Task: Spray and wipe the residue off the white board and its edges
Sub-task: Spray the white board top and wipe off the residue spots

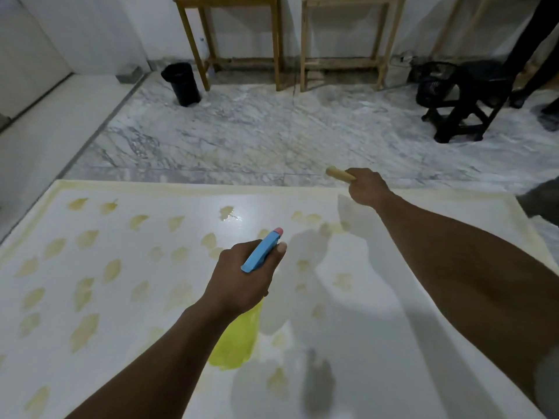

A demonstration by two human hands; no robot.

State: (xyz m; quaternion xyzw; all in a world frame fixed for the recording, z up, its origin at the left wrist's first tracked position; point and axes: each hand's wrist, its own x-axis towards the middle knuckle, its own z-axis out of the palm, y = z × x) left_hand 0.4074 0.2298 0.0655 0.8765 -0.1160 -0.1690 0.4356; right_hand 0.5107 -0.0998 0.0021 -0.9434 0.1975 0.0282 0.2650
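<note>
Yellow residue (86, 328) dots the white board (187, 207), lying flat under both arms; the left grip (242, 276), nearer, clasps a spray bottle (261, 252), nozzle aimed forward at far stains, while the right grip (366, 187) clenches a wooden handle (338, 173).

Dim indoor light; glare on far middle of glossy white stain-dotted board (187, 201); soft overlapping shadows; slight blur, bowed edges.
</note>
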